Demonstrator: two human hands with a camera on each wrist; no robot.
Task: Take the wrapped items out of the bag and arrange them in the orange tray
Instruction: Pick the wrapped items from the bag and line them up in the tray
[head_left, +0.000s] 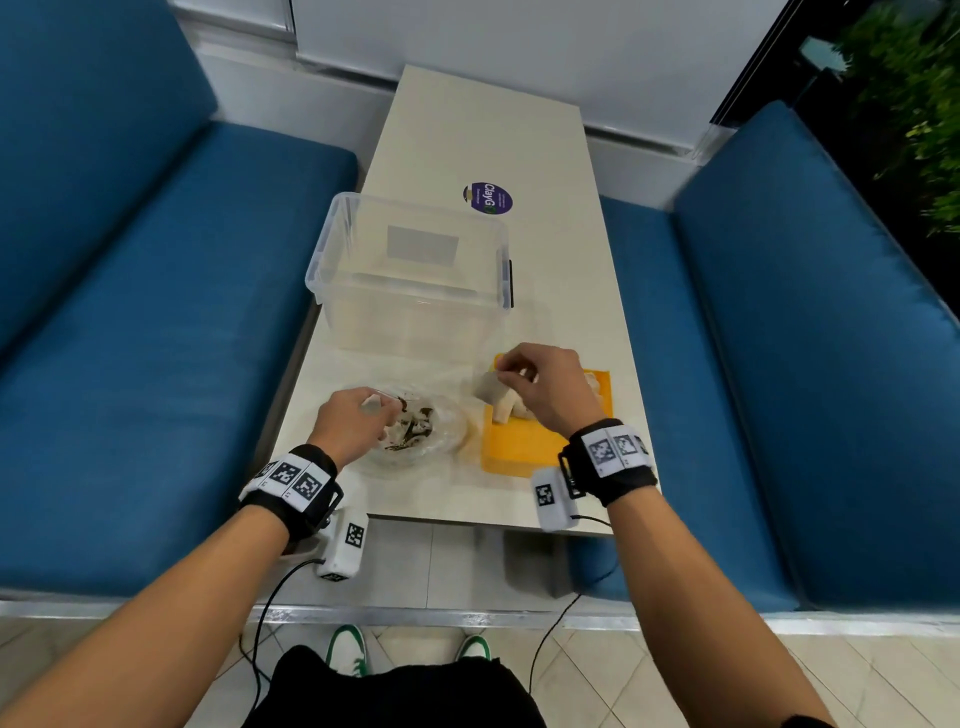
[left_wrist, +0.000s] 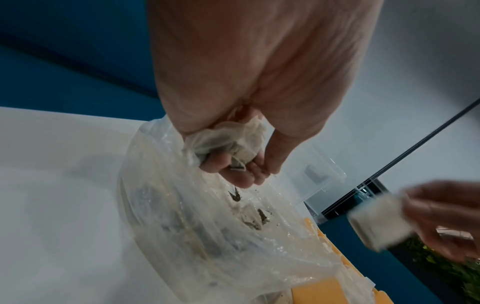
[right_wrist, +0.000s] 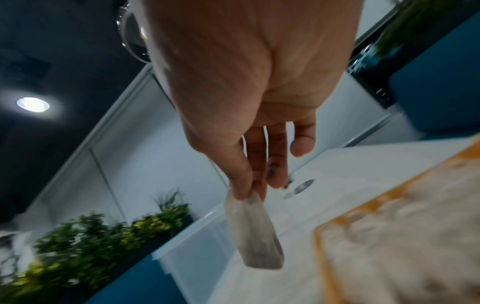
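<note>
A clear plastic bag (head_left: 421, 431) (left_wrist: 197, 226) lies on the table left of the orange tray (head_left: 519, 452) (right_wrist: 324, 246), with dark crumbs inside. My left hand (head_left: 353, 421) (left_wrist: 233, 156) grips the bag's bunched rim. My right hand (head_left: 540, 384) (right_wrist: 254, 185) hangs over the tray's far left corner and pinches a pale wrapped item (head_left: 488, 387) (right_wrist: 254, 232) (left_wrist: 379, 222) by its top edge between thumb and fingers. Several wrapped items (head_left: 511, 410) (right_wrist: 405, 246) lie in the far part of the tray.
An empty clear storage box (head_left: 410, 275) stands just beyond the bag and tray. A round purple sticker (head_left: 488, 196) sits on the table behind it. Blue benches (head_left: 156, 312) flank the narrow table (head_left: 467, 130) on both sides.
</note>
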